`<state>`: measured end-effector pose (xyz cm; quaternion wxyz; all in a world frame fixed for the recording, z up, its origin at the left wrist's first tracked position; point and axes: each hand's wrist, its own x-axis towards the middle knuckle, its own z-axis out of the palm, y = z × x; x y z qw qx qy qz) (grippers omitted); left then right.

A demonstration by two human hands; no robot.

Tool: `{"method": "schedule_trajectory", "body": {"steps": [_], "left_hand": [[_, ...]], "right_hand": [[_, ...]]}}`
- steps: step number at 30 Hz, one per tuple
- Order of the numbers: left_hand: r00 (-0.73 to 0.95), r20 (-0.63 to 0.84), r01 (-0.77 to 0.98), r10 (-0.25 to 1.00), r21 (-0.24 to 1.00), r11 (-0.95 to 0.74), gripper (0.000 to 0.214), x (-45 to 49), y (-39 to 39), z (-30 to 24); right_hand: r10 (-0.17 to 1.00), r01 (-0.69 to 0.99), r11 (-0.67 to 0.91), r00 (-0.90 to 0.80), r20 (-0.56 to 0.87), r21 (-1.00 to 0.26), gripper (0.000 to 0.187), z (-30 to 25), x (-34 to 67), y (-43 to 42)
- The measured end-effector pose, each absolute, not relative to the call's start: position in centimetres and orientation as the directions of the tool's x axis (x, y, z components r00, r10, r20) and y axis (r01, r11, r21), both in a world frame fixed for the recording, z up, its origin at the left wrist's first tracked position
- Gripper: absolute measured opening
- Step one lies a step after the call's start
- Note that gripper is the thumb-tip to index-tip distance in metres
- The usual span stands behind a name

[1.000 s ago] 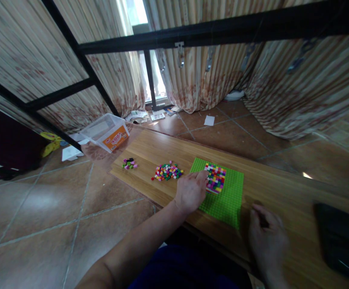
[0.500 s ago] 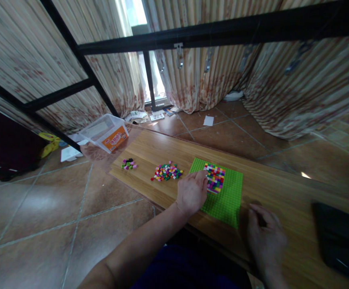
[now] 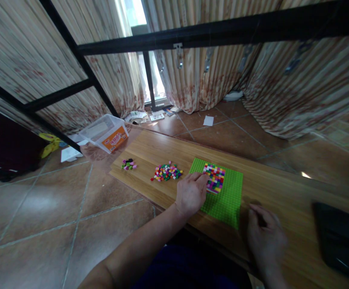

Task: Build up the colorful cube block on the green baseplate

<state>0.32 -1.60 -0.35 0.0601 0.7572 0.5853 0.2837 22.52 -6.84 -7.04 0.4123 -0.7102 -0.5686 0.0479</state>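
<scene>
My left hand (image 3: 191, 193) is closed, with its fingertips at the left edge of a patch of small multicoloured bricks (image 3: 215, 178). That patch sits on a green studded baseplate (image 3: 221, 208), and my hand covers part of the plate's left side. Anything pinched in these fingers is hidden. To the right of the plate, my right hand (image 3: 266, 237) rests by the table's near edge, thumb and fingers curled together. What it may hold cannot be made out. Left of the baseplate lies a loose heap of small coloured bricks (image 3: 166, 171).
A smaller brick pile (image 3: 129, 164) lies near the left end of the wooden table (image 3: 159, 142). Beyond that end stands a clear plastic bin (image 3: 102, 130) with an orange label. A dark flat object (image 3: 339, 241) lies at right. A black metal bar (image 3: 192, 37) crosses above the table.
The fingers of my left hand have shifted very slightly at the left edge of the brick patch. My right hand stays almost where it was.
</scene>
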Motion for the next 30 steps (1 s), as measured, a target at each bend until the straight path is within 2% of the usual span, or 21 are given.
{"method": "schedule_trajectory", "body": {"steps": [6, 16, 24, 30], "left_hand": [[0.223, 0.374, 0.865, 0.9, 0.35, -0.36, 0.021, 0.2, -1.7, -0.3], [0.351, 0.281, 0.893, 0.893, 0.186, -0.409, 0.02, 0.2, -1.8, 0.5], [0.369, 0.255, 0.888, 0.894, 0.186, -0.42, 0.017, 0.1, -1.8, 0.3], [0.334, 0.334, 0.867, 0.881, 0.259, -0.427, 0.03, -0.4, -2.4, 0.3]], "right_hand": [[0.849, 0.773, -0.012, 0.344, 0.402, -0.635, 0.039, -7.0, 22.5, -6.8], [0.865, 0.752, -0.052, 0.362, 0.347, -0.657, 0.043, -7.1, 22.5, -6.9], [0.872, 0.775, -0.066, 0.351, 0.342, -0.629, 0.046, -8.2, 23.2, -6.7], [0.868, 0.789, -0.081, 0.357, 0.346, -0.61, 0.046, -8.4, 23.3, -6.6]]}}
